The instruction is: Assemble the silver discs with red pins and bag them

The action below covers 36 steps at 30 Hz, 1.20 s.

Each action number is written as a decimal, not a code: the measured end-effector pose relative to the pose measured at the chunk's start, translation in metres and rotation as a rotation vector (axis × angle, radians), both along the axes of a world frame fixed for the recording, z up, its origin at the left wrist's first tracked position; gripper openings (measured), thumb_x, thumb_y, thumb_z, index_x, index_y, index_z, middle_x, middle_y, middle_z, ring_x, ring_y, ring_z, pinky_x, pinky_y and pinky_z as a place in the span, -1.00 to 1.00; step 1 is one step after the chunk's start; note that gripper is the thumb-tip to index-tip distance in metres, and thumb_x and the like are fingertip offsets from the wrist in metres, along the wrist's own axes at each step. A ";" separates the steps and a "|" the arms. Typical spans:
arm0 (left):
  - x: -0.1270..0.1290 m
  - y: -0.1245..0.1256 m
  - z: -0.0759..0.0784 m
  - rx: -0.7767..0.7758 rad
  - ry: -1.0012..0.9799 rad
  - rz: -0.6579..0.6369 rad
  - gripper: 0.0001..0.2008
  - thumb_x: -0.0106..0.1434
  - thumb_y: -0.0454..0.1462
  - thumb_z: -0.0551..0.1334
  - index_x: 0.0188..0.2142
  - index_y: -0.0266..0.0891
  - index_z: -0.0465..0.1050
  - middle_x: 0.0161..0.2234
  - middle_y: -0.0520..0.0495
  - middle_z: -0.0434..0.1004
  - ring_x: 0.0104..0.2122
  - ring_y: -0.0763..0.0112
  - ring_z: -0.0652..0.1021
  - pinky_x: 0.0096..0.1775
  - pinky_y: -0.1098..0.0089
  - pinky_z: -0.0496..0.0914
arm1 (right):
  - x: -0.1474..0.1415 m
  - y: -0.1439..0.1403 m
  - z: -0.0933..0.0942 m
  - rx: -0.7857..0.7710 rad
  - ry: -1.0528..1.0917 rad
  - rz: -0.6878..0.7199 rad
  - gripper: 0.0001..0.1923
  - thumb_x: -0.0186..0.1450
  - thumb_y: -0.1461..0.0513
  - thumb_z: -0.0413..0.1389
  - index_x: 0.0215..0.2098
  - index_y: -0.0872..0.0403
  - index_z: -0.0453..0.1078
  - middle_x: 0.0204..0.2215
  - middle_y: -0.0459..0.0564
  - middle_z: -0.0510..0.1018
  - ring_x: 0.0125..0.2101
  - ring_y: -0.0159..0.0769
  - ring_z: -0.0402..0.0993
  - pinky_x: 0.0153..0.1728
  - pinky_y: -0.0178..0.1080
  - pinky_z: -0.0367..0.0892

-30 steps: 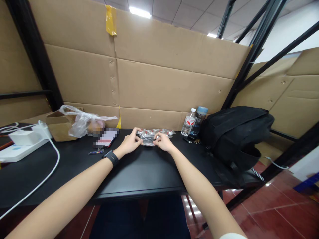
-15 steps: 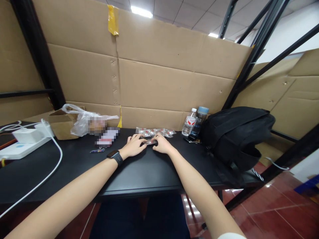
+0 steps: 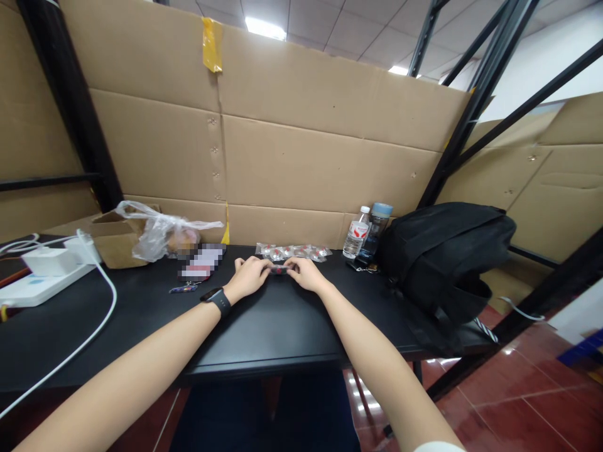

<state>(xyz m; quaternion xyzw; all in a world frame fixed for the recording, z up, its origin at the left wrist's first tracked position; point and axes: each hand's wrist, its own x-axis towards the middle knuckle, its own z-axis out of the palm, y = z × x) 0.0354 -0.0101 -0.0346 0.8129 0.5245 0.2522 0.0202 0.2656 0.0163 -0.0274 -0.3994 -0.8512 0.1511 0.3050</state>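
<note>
Head view: left hand (image 3: 249,276) and right hand (image 3: 305,274) pinch small packet (image 3: 279,270) between them.

A small dark piece with red on it (image 3: 279,270) is pinched between the left hand (image 3: 249,277) and the right hand (image 3: 305,274) low over the black tabletop (image 3: 264,326). Just behind, clear packets (image 3: 293,252) are laid in a row. Two bottles (image 3: 367,230) and a black backpack (image 3: 447,263) are stood to the right.
</note>
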 end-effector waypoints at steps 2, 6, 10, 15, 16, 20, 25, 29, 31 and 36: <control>0.000 0.001 0.000 -0.027 -0.048 0.035 -0.67 0.40 -0.23 0.05 0.12 -0.04 0.35 -0.16 -0.08 0.66 -0.01 0.13 0.52 0.01 0.09 0.12 | 0.000 0.000 0.001 -0.071 0.102 0.002 -0.74 0.27 0.33 0.15 -0.06 0.09 0.48 -0.39 -0.07 0.60 -0.47 -0.37 0.41 -0.32 -0.31 0.31; -0.001 -0.001 0.002 -0.064 -0.052 0.035 -0.56 0.38 -0.24 0.07 0.23 -0.07 0.17 -0.26 -0.02 0.66 -0.10 0.16 0.56 -0.01 0.12 0.13 | -0.001 -0.001 -0.002 -0.184 0.189 0.036 -0.59 0.23 0.34 0.17 0.06 0.07 0.37 -0.43 -0.12 0.60 -0.45 -0.35 0.48 -0.30 -0.32 0.33; -0.004 -0.010 0.010 0.042 0.115 0.006 -0.64 0.35 -0.23 0.12 0.13 -0.10 0.32 -0.16 -0.12 0.61 -0.05 0.08 0.51 0.00 0.08 0.14 | -0.001 0.000 -0.007 -0.147 0.110 0.004 -0.68 0.22 0.36 0.17 -0.05 0.05 0.39 -0.47 -0.16 0.58 -0.44 -0.35 0.50 -0.26 -0.32 0.33; -0.004 -0.018 0.016 0.107 0.299 -0.245 -0.64 0.39 -0.25 0.10 0.13 0.06 0.43 0.12 -0.12 0.42 0.07 0.13 0.44 0.04 0.14 0.20 | -0.003 0.001 -0.008 -0.103 0.026 -0.109 -0.79 0.21 0.33 0.20 -0.18 0.03 0.42 -0.45 -0.15 0.60 -0.42 -0.36 0.50 -0.30 -0.35 0.30; -0.003 -0.019 0.015 0.084 0.315 -0.293 -0.63 0.41 -0.23 0.09 0.15 0.10 0.42 0.14 -0.11 0.40 0.06 0.16 0.45 0.03 0.16 0.23 | -0.003 0.001 -0.008 -0.098 0.013 -0.129 -0.79 0.20 0.33 0.21 -0.18 0.02 0.42 -0.45 -0.15 0.60 -0.41 -0.36 0.50 -0.30 -0.35 0.30; 0.002 -0.022 0.015 0.043 0.338 -0.306 -0.63 0.44 -0.17 0.08 0.17 0.15 0.43 0.16 -0.09 0.37 0.04 0.18 0.49 0.04 0.16 0.27 | 0.002 0.001 -0.003 -0.102 -0.038 -0.156 -0.87 0.21 0.28 0.24 -0.25 0.04 0.47 -0.44 -0.13 0.60 -0.42 -0.37 0.49 -0.29 -0.34 0.30; -0.013 -0.017 0.024 -0.054 0.382 -0.202 -0.64 0.38 -0.11 0.12 0.12 0.14 0.50 0.10 -0.09 0.43 -0.02 0.18 0.56 0.01 0.17 0.38 | 0.023 0.007 0.005 -0.187 -0.118 -0.099 -0.89 0.19 0.28 0.26 -0.28 0.10 0.53 -0.43 -0.09 0.60 -0.44 -0.38 0.47 -0.33 -0.34 0.29; -0.038 -0.002 0.021 -0.126 0.331 -0.023 -0.55 0.35 -0.06 0.11 0.19 0.05 0.46 0.19 -0.15 0.38 -0.02 0.13 0.59 0.07 0.18 0.40 | 0.038 0.012 0.007 -0.198 -0.192 -0.102 -0.78 0.16 0.25 0.32 -0.21 0.11 0.57 -0.33 -0.05 0.61 -0.38 -0.36 0.47 -0.31 -0.34 0.32; -0.046 0.007 0.014 -0.144 0.296 0.029 -0.46 0.35 -0.03 0.08 0.28 0.00 0.35 0.26 -0.19 0.32 0.07 0.06 0.55 0.12 0.16 0.37 | 0.040 0.012 0.008 -0.176 -0.227 -0.105 -0.74 0.15 0.23 0.33 -0.17 0.09 0.57 -0.25 0.00 0.61 -0.28 -0.29 0.50 -0.21 -0.30 0.35; -0.051 0.019 0.001 -0.159 0.231 0.059 -0.33 0.36 0.02 0.02 0.39 -0.12 0.12 0.37 -0.21 0.18 0.26 0.04 0.37 0.21 0.13 0.29 | 0.037 0.006 0.014 -0.149 -0.336 -0.108 -0.64 0.20 0.15 0.33 -0.05 0.09 0.56 -0.04 0.15 0.55 -0.02 -0.11 0.48 0.07 -0.16 0.32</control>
